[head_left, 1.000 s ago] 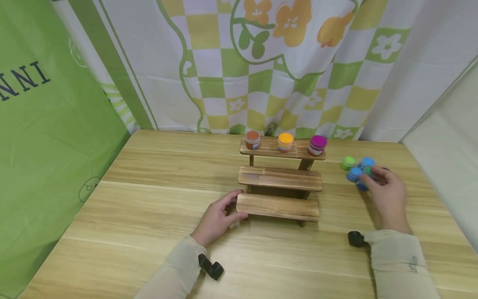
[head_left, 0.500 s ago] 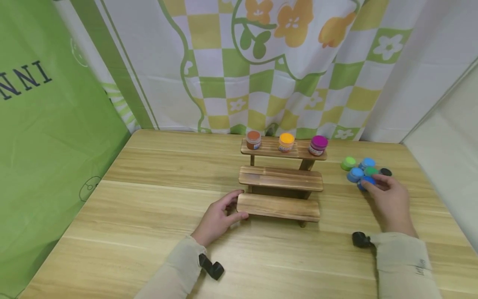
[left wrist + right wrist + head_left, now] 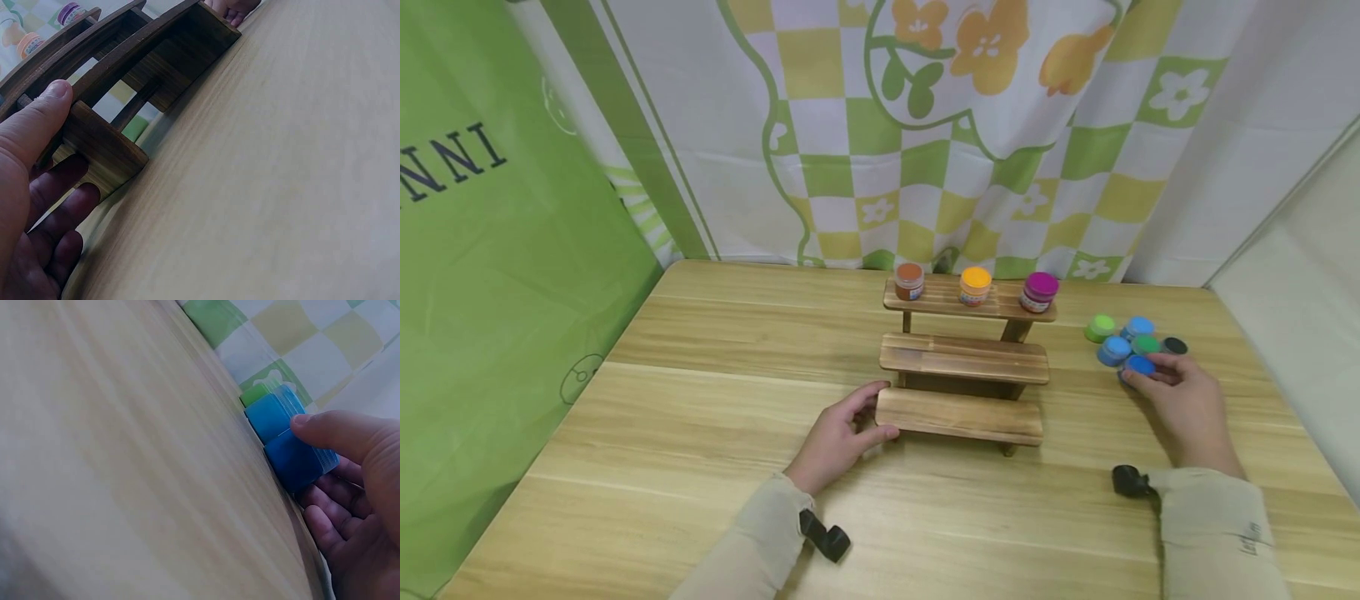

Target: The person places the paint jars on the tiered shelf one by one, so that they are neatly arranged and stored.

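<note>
A person's two hands are at work at a wooden counter [image 3: 700, 467]. The right hand [image 3: 1191, 408] has its grip clamped on a dark blue jar [image 3: 1138, 365], thumb on one side and fingers on the other; the jar sits on the counter to the right of a three-step stand [image 3: 958, 412], nearest to the person of six jars grouped there. The left hand [image 3: 831, 437] has its grip closed around the left end of the stand's lowest step. On the top step are a brown jar [image 3: 909, 282], an orange jar [image 3: 975, 285] and a purple jar [image 3: 1040, 292]. To take the dark blue jar well, the hold should be firm and square, and the lift straight up, since a light blue jar [image 3: 1114, 351] and a green jar [image 3: 1146, 345] crowd it and could be knocked; a light touch on the stand should be enough. Only the head view shows the whole layout, including a black jar [image 3: 1175, 345] just past the right fingers. The right wrist view adds fingers curled behind the dark blue jar, and its clear band [image 3: 328, 459]. The left wrist view looks under the stand, revealing a crossbar [image 3: 136, 105].
</note>
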A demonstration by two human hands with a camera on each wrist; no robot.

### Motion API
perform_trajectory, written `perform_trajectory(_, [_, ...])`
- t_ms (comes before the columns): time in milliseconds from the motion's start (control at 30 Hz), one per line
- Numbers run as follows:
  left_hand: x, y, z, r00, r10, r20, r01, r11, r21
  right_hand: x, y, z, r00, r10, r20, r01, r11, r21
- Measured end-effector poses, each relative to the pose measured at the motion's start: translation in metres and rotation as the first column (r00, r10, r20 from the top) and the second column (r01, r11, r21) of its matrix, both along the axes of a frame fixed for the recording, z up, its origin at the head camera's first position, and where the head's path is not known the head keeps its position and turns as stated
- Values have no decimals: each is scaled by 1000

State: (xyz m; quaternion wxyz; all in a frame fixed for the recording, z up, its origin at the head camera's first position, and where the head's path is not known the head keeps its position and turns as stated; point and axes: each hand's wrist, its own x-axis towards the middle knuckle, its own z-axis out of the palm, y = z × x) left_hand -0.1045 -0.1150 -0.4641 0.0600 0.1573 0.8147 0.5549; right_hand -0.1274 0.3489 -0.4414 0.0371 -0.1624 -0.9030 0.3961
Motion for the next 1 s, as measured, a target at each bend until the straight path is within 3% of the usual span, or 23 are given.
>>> perform_trajectory(433, [0,0,-2,1000,2,5,-2,1000,1,1,-3,7,1000,-27,8,27,999,-35])
perform_trajectory(667, [-1,-1,-4,1000,-7,-10,7,1000,-1,-1,-5,20,999,-32,19,32,999,-2])
perform_trajectory(1000, [0,-1,-4,1000,-5,-6,5,1000,7,2,-15,41,999,-12,-43,11,1000,-25])
